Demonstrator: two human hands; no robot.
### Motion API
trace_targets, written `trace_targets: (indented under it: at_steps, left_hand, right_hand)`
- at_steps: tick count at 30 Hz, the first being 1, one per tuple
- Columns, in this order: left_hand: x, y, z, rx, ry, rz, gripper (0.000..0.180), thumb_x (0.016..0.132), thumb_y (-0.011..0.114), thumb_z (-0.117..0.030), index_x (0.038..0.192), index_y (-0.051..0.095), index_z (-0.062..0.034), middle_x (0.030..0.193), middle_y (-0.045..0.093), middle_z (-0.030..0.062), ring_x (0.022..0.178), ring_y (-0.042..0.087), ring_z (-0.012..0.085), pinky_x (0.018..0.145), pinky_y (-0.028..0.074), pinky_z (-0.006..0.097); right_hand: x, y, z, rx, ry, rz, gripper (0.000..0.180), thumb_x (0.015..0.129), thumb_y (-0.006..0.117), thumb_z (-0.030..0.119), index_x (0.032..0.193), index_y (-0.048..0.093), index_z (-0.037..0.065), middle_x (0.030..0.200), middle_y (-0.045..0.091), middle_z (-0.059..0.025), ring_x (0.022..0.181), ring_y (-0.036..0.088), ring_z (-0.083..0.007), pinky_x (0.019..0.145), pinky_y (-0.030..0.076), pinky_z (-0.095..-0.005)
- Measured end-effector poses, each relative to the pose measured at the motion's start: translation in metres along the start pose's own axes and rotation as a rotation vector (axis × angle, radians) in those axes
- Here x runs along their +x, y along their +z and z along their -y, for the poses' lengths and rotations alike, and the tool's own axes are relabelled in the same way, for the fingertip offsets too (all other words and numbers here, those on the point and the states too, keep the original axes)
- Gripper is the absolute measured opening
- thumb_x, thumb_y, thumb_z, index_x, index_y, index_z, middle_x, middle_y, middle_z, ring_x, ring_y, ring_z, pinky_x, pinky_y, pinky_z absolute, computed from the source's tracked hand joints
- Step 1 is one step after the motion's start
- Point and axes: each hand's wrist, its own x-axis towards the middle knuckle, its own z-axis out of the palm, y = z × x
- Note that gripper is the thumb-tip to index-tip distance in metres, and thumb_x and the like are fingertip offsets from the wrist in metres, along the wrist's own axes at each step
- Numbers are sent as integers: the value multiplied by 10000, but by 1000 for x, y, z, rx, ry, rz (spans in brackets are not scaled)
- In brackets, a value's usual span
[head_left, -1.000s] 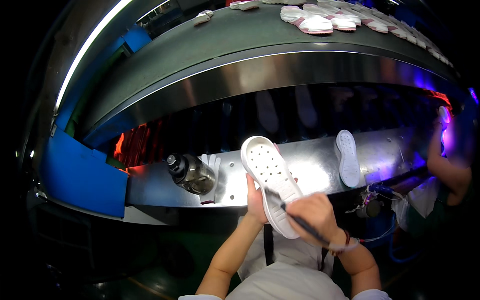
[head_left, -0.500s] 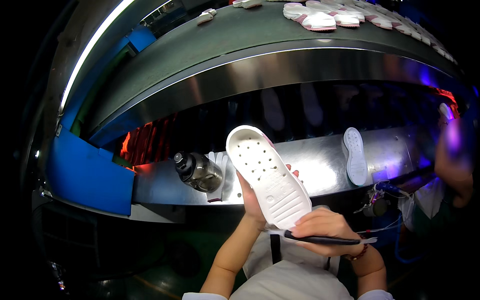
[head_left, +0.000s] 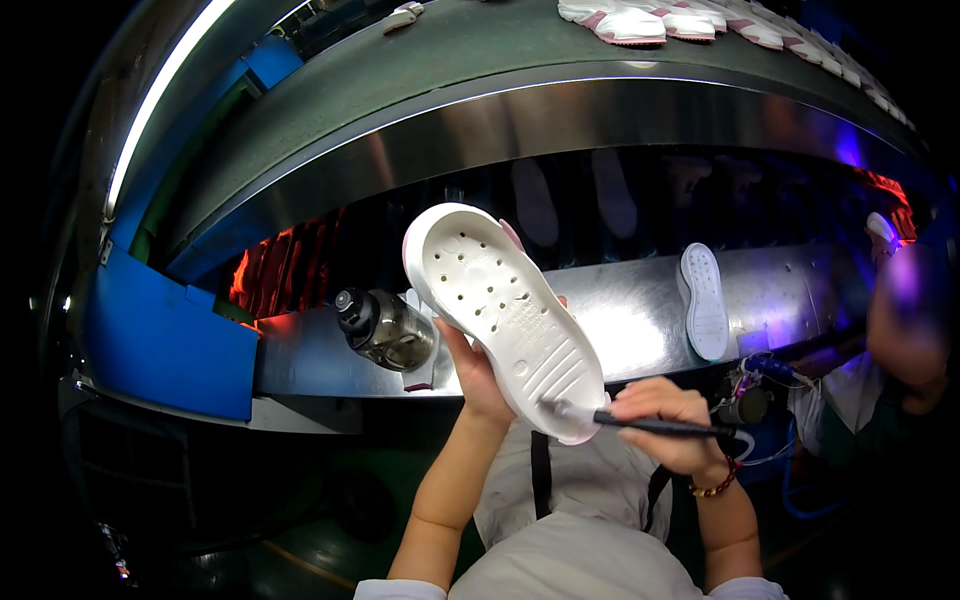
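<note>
My left hand [head_left: 478, 380] grips a white shoe sole [head_left: 505, 300] with pink edging from beneath, its dished inner face tilted toward me. Small holes dot the wide toe half, and raised ribs cross the heel. Between the fingers of my right hand [head_left: 665, 410] is a black-handled brush [head_left: 705, 430]. Its pale bristles lie against the inner face of the sole at the heel end. Most of my left fingers are hidden behind the sole.
A dark bottle [head_left: 395, 335] rests on the metal ledge [head_left: 630, 345], over a white glove [head_left: 418, 380]. Right of them lies another white sole [head_left: 706, 305]. Beyond, white-and-pink shoes [head_left: 625, 22] line a green belt [head_left: 450, 50]. Another person's arm [head_left: 905, 320] is at far right; red glow [head_left: 280, 265] at left.
The sole has moved up and left and is tipped more toward me. The brush has gone from beside the heel's lower edge to inside the heel.
</note>
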Motion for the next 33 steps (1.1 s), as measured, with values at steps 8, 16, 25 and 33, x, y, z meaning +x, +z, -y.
trace_targets:
  at_steps: [8,16,25,33]
  left_hand:
    - [0,25,-5,146,-52,-172,963,698,241,-755,1301,209,-5,1246,380,176,1105,443,282,923,383,388]
    - [-21,11,21,-164,-68,152,879,709,360,-708,1319,208,-94,1280,343,162,1124,408,338,913,356,518]
    - [-14,10,19,-255,-9,115,814,724,465,-606,1295,247,-68,1249,366,181,1091,437,339,894,380,522]
    - [-14,13,14,-123,-73,121,720,758,406,-577,1283,303,-95,1245,379,180,1079,445,339,864,392,513]
  right_hand:
    - [-3,4,-13,780,241,-98,197,699,607,-45,895,588,-42,942,595,-176,907,566,-220,844,427,-310]
    - [1,41,29,79,-37,-188,211,655,642,2,863,605,-6,874,620,-133,834,599,-231,843,423,-362]
    - [11,35,34,-3,-113,-89,227,624,668,2,845,616,-5,848,621,-147,821,604,-257,749,471,-321]
    - [31,10,28,90,-91,88,203,656,662,17,856,624,16,855,629,-122,810,605,-225,754,468,-310]
